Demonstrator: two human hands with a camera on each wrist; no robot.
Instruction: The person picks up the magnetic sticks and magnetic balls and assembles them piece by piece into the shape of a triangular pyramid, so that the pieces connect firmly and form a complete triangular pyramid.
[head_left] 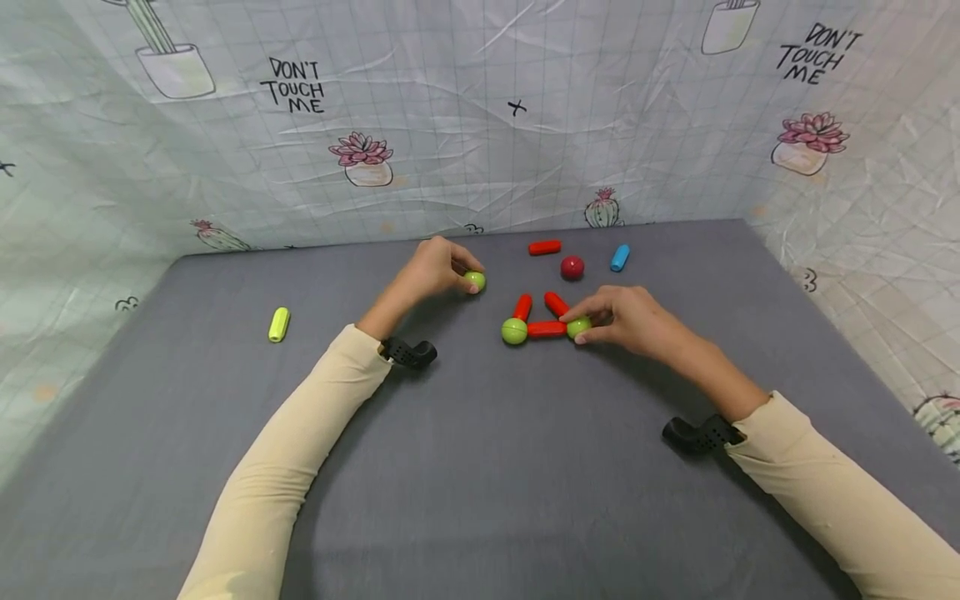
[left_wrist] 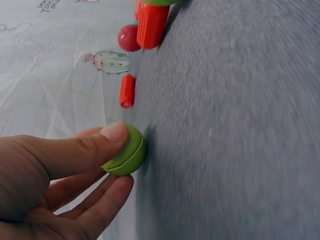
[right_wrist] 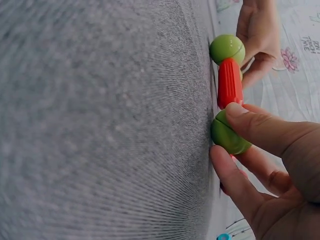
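One green ball [head_left: 475, 282] is being held by the left hand [head_left: 435, 268], whose thumb and fingers are pinching its sides, apart from the joined pieces. The right hand [head_left: 630, 318] is grasping a second green ball [head_left: 578, 327] between thumb and fingers, at the right corner of those pieces. A third green ball [head_left: 513, 332] is resting on the grey worktop [head_left: 480, 475] at the left corner. A front red stick [head_left: 547, 329] is lying between these two corner balls, touching both. A left red stick [head_left: 522, 307] is running back from the left corner, while a right red stick [head_left: 556, 303] is slanting back from the right corner, its near end partly hidden by fingers. Beyond them, a loose red stick [head_left: 544, 247], a red ball [head_left: 572, 267] and a blue stick [head_left: 620, 257] are lying near one another. Well off to the left, a yellow-green stick [head_left: 279, 325] is lying alone.
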